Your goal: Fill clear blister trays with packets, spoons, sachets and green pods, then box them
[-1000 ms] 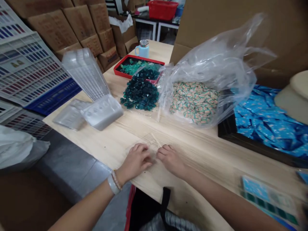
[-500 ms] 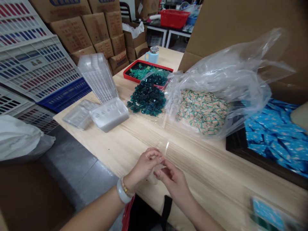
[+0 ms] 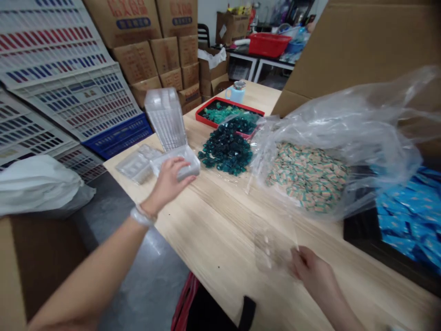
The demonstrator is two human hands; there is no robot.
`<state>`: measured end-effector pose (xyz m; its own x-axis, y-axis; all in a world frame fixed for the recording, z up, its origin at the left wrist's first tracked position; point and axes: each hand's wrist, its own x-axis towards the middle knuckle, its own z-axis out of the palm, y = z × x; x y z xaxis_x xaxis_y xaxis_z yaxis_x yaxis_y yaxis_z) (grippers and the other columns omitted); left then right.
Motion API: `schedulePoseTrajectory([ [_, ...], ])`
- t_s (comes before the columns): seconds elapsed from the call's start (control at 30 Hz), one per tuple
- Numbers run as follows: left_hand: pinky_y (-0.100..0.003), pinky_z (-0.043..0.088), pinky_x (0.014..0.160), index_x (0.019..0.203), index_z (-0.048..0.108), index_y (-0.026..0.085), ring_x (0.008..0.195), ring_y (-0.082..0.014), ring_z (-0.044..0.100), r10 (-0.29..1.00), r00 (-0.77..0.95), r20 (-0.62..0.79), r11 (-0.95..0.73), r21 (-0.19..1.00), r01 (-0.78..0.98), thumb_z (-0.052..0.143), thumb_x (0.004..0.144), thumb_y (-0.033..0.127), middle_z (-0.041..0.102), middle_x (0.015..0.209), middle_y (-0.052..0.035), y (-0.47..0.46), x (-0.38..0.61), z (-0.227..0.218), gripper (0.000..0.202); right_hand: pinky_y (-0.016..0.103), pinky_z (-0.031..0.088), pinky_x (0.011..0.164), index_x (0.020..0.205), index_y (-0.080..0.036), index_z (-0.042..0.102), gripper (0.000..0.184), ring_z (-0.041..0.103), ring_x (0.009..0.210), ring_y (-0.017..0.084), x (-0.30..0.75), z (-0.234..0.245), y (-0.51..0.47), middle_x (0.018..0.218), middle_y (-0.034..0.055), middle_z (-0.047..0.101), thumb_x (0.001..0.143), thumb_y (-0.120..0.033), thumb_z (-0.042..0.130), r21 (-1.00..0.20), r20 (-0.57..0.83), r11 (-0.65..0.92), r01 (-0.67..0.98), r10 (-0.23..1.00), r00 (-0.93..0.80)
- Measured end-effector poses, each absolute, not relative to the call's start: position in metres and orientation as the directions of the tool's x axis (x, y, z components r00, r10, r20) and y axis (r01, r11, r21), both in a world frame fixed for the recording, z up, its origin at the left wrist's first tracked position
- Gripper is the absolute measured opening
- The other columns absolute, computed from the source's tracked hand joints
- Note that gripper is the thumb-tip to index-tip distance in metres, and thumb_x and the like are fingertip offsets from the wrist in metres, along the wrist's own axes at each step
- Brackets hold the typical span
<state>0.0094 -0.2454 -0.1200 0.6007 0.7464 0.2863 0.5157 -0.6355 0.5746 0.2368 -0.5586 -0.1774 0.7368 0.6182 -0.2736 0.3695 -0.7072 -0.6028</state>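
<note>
Two hands well apart: left hand (image 3: 165, 184), fingers (image 3: 179, 166) open, rests on a clear plastic tray (image 3: 192, 166); right hand (image 3: 312, 271) grips a clear plastic sheet (image 3: 270, 248) at its left.

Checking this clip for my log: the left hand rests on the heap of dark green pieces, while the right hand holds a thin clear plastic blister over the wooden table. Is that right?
Not quite. The head view shows the left hand resting on a moulded clear plastic tray, beside the heap of dark green pieces. The right hand does hold the thin clear plastic blister over the wooden table.
</note>
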Motion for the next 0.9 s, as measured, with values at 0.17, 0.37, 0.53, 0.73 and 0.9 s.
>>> schedulePoseTrajectory([
  [0.17, -0.051, 0.023, 0.095, 0.122, 0.043, 0.026, 0.117, -0.0343, 0.028, 0.689, 0.724, 0.025, -0.69, 0.329, 0.645, 0.063, 0.056, 0.058, 0.038, 0.126, -0.0094, -0.157, -0.022, -0.123, 0.077, 0.042, 0.044, 0.078, 0.104, -0.015, 0.056, 0.041, 0.057, 0.087, 0.026, 0.242, -0.131, -0.471, 0.099, 0.015, 0.06, 0.079, -0.045, 0.041, -0.34, 0.208, -0.288, 0.895, 0.905, 0.371],
  [0.37, -0.045, 0.023, 0.096, 0.128, 0.035, 0.031, 0.117, -0.0309, 0.028, 0.612, 0.79, -0.039, -0.74, 0.323, 0.59, 0.053, 0.066, 0.059, 0.035, 0.13, -0.0065, -0.149, -0.026, -0.125, 0.07, 0.033, 0.04, 0.083, 0.099, -0.018, 0.062, 0.023, 0.051, 0.094, 0.018, 0.172, -0.112, -0.262, 0.097, 0.0073, 0.06, 0.078, -0.023, 0.054, -0.331, 0.206, 0.443, 0.833, 0.896, -0.394],
  [0.53, -0.044, 0.023, 0.095, 0.129, 0.031, 0.035, 0.118, -0.0297, 0.026, 0.591, 0.805, -0.052, -0.76, 0.298, 0.578, 0.048, 0.072, 0.057, 0.032, 0.133, -0.005, -0.145, -0.033, -0.127, 0.064, 0.029, 0.04, 0.079, 0.077, -0.013, 0.067, 0.011, 0.053, 0.083, 0.015, 0.17, -0.131, -0.195, 0.083, 0.0066, 0.059, 0.075, -0.014, 0.056, -0.329, 0.12, 0.523, 0.787, 0.849, -0.514],
  [0.73, -0.042, 0.024, 0.096, 0.129, 0.032, 0.034, 0.118, -0.0272, 0.026, 0.581, 0.813, -0.032, -0.771, 0.296, 0.563, 0.05, 0.074, 0.049, 0.031, 0.132, -0.0042, -0.145, -0.034, -0.128, 0.06, 0.027, 0.039, 0.078, 0.079, -0.014, 0.067, 0.014, 0.054, 0.084, 0.016, 0.174, -0.12, -0.19, 0.085, 0.0066, 0.061, 0.076, -0.016, 0.054, -0.256, 0.039, 0.572, 0.78, 0.812, -0.582],
  [0.9, -0.048, 0.027, 0.094, 0.107, 0.055, 0.025, 0.121, -0.0305, 0.025, 0.661, 0.75, 0.025, -0.727, 0.271, 0.631, 0.055, 0.071, 0.036, 0.038, 0.127, -0.0064, -0.162, -0.026, -0.129, 0.037, 0.027, 0.039, 0.068, 0.081, -0.01, 0.065, 0.021, 0.056, 0.081, 0.019, 0.153, -0.105, -0.199, 0.083, 0.011, 0.061, 0.08, -0.015, 0.044, 0.047, -0.135, 0.614, 0.788, 0.785, -0.604],
])
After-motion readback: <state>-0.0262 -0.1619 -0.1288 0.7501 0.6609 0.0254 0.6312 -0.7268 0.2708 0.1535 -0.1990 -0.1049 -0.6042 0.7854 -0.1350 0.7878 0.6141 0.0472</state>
